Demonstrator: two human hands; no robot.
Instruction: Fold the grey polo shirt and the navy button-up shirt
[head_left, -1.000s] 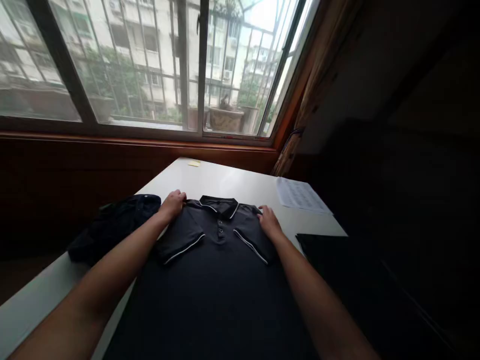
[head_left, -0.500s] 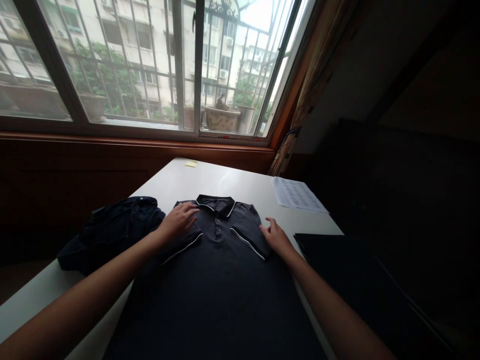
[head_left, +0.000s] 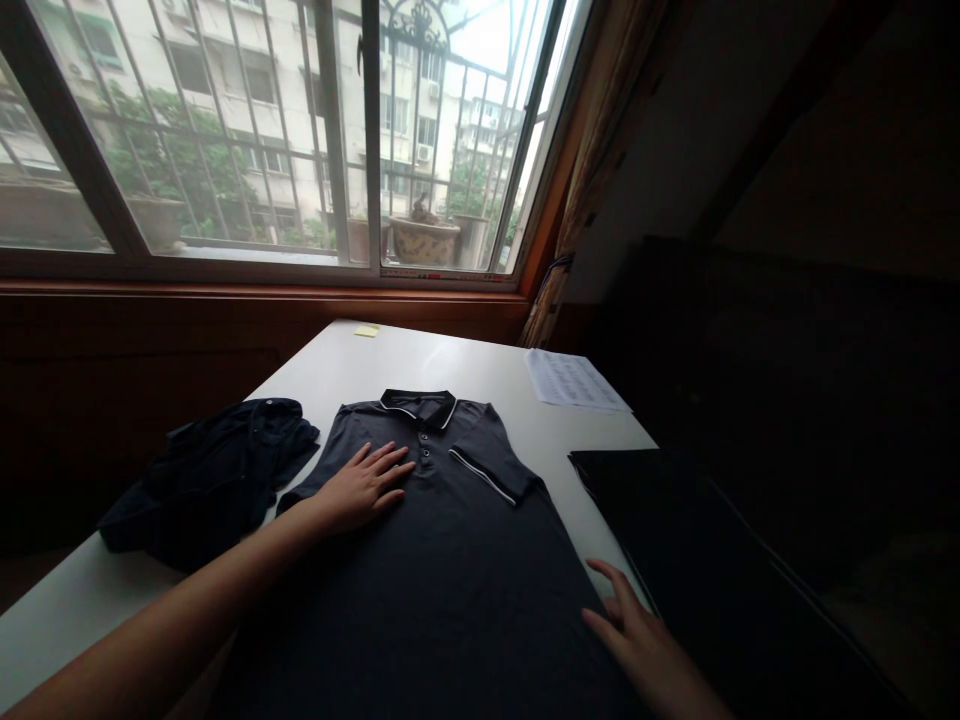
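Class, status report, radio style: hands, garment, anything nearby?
Left hand flat, open on dark polo shirt. Right hand open at shirt's right edge. Crumpled dark garment lies left.

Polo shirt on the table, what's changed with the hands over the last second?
Both hands slid from the shoulders toward the person: left hand now flat on the polo shirt chest, right hand at its right edge. Shirt, dark garment and paper stayed.

Crumpled dark garment [head_left: 210, 480], printed sheet [head_left: 571, 380], table [head_left: 450, 360].
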